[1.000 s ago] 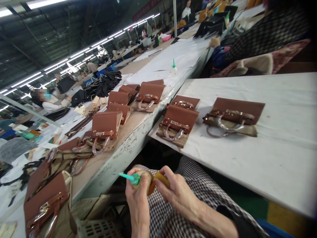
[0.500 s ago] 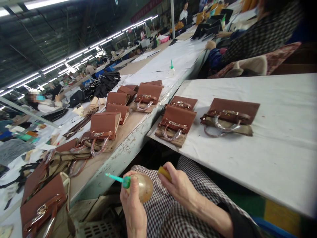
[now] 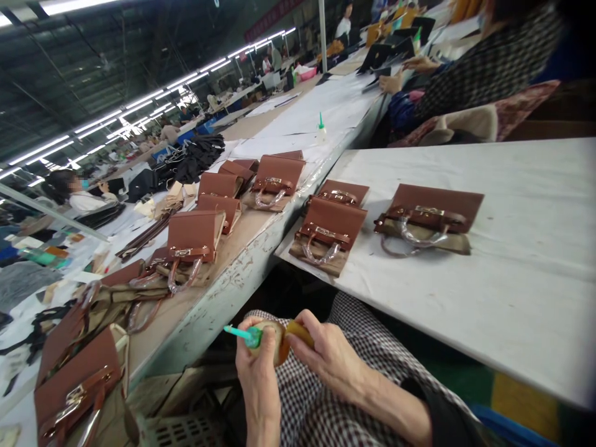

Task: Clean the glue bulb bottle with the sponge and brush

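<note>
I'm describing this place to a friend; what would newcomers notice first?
The brown handbags stand out most, on the long bench at left and the white table at right. Below them, the left hand grips a bottle with a green nozzle, and the right hand holds a yellowish piece by the bottle's base.

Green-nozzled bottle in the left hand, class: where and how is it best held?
Probably the bottle's rounded body, from the near side: its thin nozzle juts left, and the right hand holds a yellow block by the other end.
</note>
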A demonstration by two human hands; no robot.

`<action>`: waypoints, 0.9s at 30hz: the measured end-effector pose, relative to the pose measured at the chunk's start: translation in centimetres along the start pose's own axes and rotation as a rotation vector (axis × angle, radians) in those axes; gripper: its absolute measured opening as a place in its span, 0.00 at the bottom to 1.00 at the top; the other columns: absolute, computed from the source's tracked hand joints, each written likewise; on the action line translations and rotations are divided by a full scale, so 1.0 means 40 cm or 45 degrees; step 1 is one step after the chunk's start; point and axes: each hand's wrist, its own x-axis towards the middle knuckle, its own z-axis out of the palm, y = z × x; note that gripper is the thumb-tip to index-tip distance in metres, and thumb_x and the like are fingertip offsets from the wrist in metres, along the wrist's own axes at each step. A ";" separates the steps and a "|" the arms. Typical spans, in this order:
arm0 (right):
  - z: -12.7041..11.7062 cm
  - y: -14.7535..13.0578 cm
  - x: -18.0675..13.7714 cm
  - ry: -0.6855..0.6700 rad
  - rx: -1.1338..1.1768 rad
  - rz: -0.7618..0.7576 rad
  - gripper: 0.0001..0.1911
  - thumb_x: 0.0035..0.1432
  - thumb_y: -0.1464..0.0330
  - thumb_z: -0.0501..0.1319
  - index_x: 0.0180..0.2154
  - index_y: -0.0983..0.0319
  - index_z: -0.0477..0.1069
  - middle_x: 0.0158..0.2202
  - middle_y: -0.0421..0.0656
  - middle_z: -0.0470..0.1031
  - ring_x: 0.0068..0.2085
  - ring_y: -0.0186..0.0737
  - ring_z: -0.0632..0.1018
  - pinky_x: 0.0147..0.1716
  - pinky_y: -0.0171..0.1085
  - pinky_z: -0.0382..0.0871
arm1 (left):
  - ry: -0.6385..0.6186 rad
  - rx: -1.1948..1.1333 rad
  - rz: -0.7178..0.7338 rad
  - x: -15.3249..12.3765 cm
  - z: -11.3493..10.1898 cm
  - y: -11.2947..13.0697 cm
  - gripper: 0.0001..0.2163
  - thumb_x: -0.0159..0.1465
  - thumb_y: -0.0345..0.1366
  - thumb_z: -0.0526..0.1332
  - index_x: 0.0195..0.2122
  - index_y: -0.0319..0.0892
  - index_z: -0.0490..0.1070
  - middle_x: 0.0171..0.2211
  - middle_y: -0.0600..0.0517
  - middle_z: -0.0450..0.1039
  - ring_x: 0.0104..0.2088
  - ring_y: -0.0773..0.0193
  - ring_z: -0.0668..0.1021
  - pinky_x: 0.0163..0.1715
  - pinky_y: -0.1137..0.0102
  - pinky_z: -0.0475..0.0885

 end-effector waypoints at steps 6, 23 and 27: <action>-0.046 0.034 0.002 0.188 0.205 0.275 0.12 0.67 0.59 0.55 0.34 0.57 0.58 0.20 0.33 0.63 0.22 0.35 0.66 0.22 0.34 0.56 | 0.224 0.061 0.112 0.016 -0.028 0.001 0.23 0.60 0.60 0.60 0.39 0.43 0.71 0.36 0.51 0.75 0.39 0.56 0.75 0.39 0.67 0.70; -0.051 0.067 0.001 -0.034 0.718 0.196 0.15 0.69 0.55 0.55 0.40 0.60 0.63 0.31 0.41 0.76 0.27 0.37 0.73 0.27 0.36 0.66 | 0.165 -0.034 0.107 0.015 -0.027 0.008 0.21 0.62 0.57 0.60 0.39 0.42 0.71 0.35 0.50 0.75 0.38 0.57 0.75 0.37 0.68 0.71; -0.048 -0.006 -0.006 -0.137 0.978 0.076 0.18 0.62 0.55 0.66 0.43 0.62 0.70 0.32 0.39 0.71 0.31 0.35 0.70 0.30 0.34 0.63 | 0.141 -0.018 0.065 0.014 -0.018 0.009 0.21 0.63 0.57 0.60 0.41 0.42 0.72 0.38 0.50 0.75 0.39 0.57 0.76 0.38 0.67 0.71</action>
